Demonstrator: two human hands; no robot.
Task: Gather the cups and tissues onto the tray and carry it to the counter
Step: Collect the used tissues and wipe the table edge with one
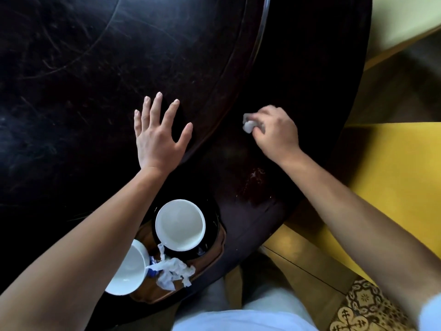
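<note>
The right hand pinches a crumpled white tissue near the dark, scratched table's edge; the left hand rests flat, fingers spread.

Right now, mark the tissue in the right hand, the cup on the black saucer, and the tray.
tissue (pixel 248 124), head view, on the white wad showing past the fingers
cup (pixel 180 224), head view, on its white inside
tray (pixel 216 255), head view, on its brown right rim

Wide bare bench lies open ahead and left. Near its edge the tray is crowded by two cups and crumpled tissues; the left forearm crosses above it.
</note>
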